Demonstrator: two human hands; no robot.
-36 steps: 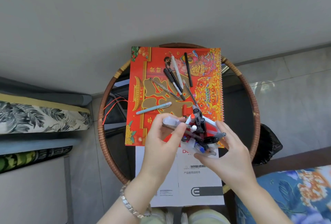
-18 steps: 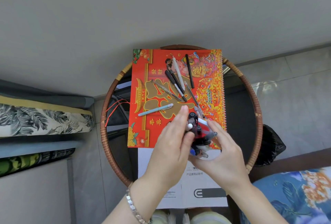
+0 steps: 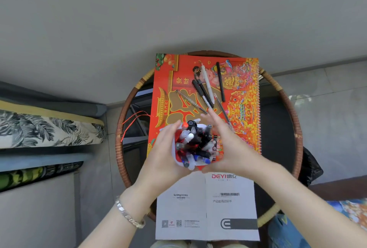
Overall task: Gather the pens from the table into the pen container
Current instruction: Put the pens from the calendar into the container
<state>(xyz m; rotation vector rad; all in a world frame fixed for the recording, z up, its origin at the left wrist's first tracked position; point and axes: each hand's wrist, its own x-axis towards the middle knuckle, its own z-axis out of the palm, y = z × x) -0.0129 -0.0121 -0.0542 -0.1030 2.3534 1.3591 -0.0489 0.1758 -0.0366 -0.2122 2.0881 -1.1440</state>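
The pen container (image 3: 174,148), a white cup packed with pens, sits at the centre of the frame, held from both sides above the near edge of the red calendar (image 3: 168,81). The left hand (image 3: 163,153) wraps its fingers around the container's left wall. The right hand (image 3: 231,148) presses its palm against the right side; its fingers are extended toward the upper centre of the frame rather than curled, and motion blur hides the exact contact.

The pens in the container (image 3: 195,144) stand upright and crowded, caps black, white, red and blue; they fill the opening.

Loose pens (image 3: 206,87) lie on the calendar in the upper centre of the frame, just beyond the right fingertips. A white pen (image 3: 207,84) and a black pen (image 3: 220,81) lie nearly parallel; two dark pens cross just left of them; a clear pen (image 3: 190,101) lies diagonally at lower left of the group.

The calendar covers the middle of the round table (image 3: 127,97), its spiral binding along the right edge. A white booklet (image 3: 206,208) overhangs the table's near rim in the lower centre. Bare dark table surface remains to the right of the calendar and in a narrower strip to its left, inside the woven rim. A metal bracelet (image 3: 129,215) circles the left wrist.
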